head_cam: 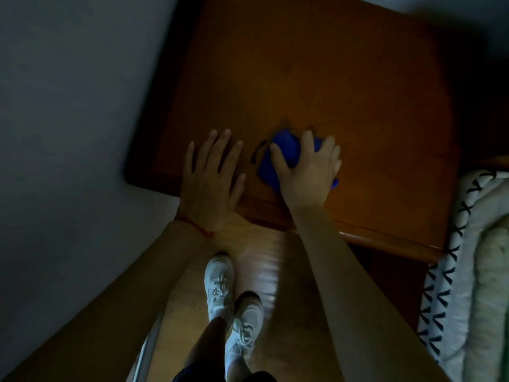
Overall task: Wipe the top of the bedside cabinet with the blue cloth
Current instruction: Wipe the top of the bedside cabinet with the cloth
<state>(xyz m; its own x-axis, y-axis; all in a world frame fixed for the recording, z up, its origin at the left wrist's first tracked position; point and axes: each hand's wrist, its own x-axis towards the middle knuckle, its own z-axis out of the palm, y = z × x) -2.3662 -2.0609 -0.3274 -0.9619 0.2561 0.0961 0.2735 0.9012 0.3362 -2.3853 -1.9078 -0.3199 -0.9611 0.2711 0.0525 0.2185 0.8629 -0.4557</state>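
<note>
The bedside cabinet (316,73) has a dark orange-brown wooden top that fills the upper middle of the head view. A crumpled blue cloth (278,155) lies on that top close to its front edge. My right hand (308,172) presses down on the cloth, fingers curled over it, and hides its right part. A short dark mark or cord shows just left of the cloth. My left hand (212,175) rests flat on the cabinet top at the front edge, fingers spread, a hand's width left of the cloth, holding nothing.
A grey wall (68,119) runs along the cabinet's left side. A bed with white bedding patterned in black (462,271) adjoins the cabinet on the right. Below the cabinet's front edge is wooden floor (261,249), where my two white shoes (220,285) stand.
</note>
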